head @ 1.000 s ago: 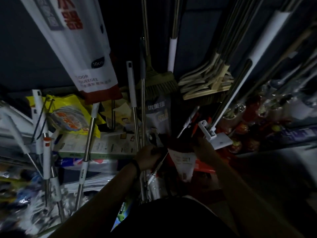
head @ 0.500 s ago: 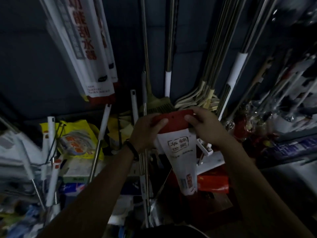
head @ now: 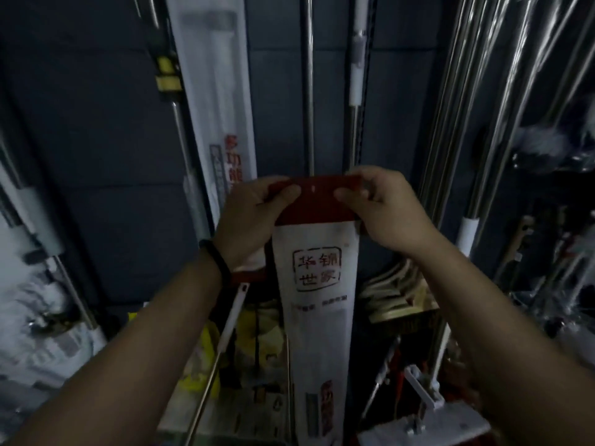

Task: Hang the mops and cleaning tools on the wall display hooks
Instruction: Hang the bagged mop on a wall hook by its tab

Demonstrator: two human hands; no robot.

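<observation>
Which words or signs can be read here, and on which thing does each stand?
"华锦" over "世家": red stamp on the held package.
"功能": red, on the hanging package; the characters around it are blurred.
Small print under the stamp and the red print lower down: too blurred to read.

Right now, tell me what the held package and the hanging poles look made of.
Package: apparently printed plastic film or coated card, white with a red header; smooth face, faint sheen. Poles: apparently polished metal, given bright reflective streaks along their length.
</observation>
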